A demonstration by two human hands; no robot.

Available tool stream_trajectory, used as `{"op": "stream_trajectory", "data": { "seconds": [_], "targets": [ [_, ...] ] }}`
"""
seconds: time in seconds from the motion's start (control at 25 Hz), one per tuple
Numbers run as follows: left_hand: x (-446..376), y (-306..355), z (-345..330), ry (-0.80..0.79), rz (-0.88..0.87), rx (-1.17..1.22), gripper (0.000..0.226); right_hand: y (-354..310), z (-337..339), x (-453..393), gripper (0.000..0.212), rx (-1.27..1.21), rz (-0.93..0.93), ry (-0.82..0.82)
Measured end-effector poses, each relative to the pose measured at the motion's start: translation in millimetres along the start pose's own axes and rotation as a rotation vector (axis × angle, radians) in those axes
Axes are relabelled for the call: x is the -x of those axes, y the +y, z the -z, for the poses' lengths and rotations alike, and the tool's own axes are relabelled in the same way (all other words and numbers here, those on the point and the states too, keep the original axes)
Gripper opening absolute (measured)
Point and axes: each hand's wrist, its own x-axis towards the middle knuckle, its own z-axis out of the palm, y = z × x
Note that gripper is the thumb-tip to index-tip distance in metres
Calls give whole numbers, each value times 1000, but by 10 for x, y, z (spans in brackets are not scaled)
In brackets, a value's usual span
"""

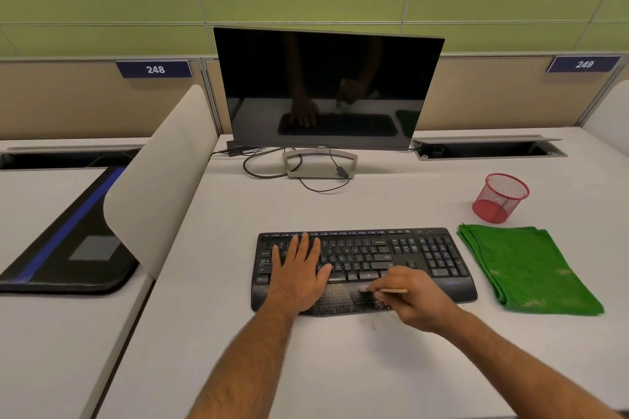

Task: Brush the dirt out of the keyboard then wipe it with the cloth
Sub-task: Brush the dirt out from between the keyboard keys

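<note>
The keyboard (364, 265) looks like black plastic, dull on the keys and speckled on its front rest. At 3 o'clock from it the green cloth (527, 269) looks soft and fuzzy. The red cup (501, 197) is wire mesh. The monitor (326, 88) screen is shiny black. The desk (340, 367) is smooth and matt.

Even, fairly bright overhead light leaves only faint, soft shadows on the pale grey desk (340, 367). The glossy black monitor screen (326, 85) mirrors the desk dimly. Wide-angle distortion bows the edges, and the right hand (413, 303) is motion-blurred.
</note>
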Motion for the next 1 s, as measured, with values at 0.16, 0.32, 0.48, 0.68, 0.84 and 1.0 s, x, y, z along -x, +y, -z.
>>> {"op": "stream_trajectory", "data": {
  "seconds": [0.16,0.32,0.48,0.68,0.84,1.0],
  "targets": [
    [1,3,-6,6,6,3,67,18,56,85,10,24,15,-54],
    [5,15,-12,11,15,-10,66,59,124,116,12,38,13,25],
    [6,37,4,5,26,-4,66,120,165,154,9,36,58,-31],
    [26,54,2,1,40,-5,65,160,170,167,10,41,84,-32],
    [33,62,-6,5,48,3,65,181,194,115,9,34,93,-5],
    [24,18,13,-1,41,9,65,194,166,56,12,40,91,-29]
  ]
}}
